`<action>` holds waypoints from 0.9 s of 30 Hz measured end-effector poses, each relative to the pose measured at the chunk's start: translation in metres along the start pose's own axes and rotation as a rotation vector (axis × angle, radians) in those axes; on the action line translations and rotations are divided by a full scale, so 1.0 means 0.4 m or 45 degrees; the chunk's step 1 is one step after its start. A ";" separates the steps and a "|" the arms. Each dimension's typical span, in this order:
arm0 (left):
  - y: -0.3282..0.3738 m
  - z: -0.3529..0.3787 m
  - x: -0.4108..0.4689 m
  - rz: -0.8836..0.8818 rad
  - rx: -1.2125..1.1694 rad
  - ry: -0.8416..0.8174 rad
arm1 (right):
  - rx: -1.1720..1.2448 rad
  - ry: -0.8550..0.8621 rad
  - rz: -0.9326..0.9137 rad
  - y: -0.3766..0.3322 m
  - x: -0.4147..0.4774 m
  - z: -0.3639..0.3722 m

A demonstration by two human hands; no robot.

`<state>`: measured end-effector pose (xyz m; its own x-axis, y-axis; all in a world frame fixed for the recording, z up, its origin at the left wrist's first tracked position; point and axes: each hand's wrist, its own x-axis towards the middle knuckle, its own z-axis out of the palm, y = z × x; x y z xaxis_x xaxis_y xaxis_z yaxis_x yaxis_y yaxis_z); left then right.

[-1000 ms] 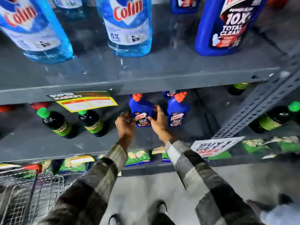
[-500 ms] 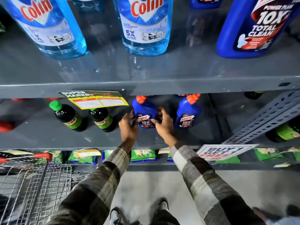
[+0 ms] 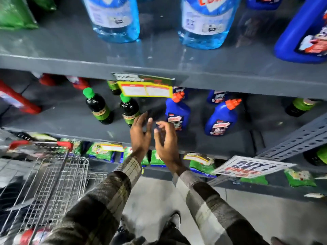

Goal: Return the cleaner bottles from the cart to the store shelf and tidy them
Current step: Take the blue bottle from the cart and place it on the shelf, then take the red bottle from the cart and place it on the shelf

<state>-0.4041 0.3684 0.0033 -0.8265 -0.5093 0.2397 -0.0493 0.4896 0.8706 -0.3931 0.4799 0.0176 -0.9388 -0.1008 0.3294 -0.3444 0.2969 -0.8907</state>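
Note:
Two blue cleaner bottles with orange caps stand on the grey middle shelf [image 3: 194,144]: the left one [image 3: 177,112] and the right one [image 3: 221,117]. More blue bottles sit behind them. My left hand [image 3: 140,133] and my right hand [image 3: 166,138] hover over the shelf's front edge, just left of the left blue bottle, fingers apart and holding nothing. Neither hand touches a bottle. The wire cart [image 3: 49,183] with a red handle is at the lower left; a red-and-white bottle [image 3: 28,236] shows blurred inside it.
Two dark bottles with green caps [image 3: 99,108] stand left of my hands, red bottles [image 3: 16,101] farther left. Large light-blue bottles [image 3: 115,18] and a big blue jug [image 3: 304,38] fill the upper shelf. Green packets [image 3: 100,151] line the lower shelf. A sale sign [image 3: 251,167] hangs right.
Both hands let go of the left blue bottle and drew back toward the shelf's front edge, opening. The view shifted left and the cart came further into sight.

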 end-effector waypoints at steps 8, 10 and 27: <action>-0.154 -0.454 -0.002 -0.133 0.013 0.438 | 0.090 -0.520 -0.224 -0.209 -0.047 0.385; -0.224 -0.598 -0.012 -0.216 0.069 0.547 | 0.110 -0.637 -0.267 -0.269 -0.092 0.513; -0.893 -1.291 -0.365 -1.246 -0.193 1.169 | -0.106 -1.646 -0.005 -0.356 -0.693 1.422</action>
<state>0.0236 -0.0977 -0.1209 0.1853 -0.9164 -0.3548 -0.2864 -0.3957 0.8726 -0.0883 -0.0745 -0.1251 -0.2811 -0.9267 -0.2495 -0.3894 0.3477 -0.8529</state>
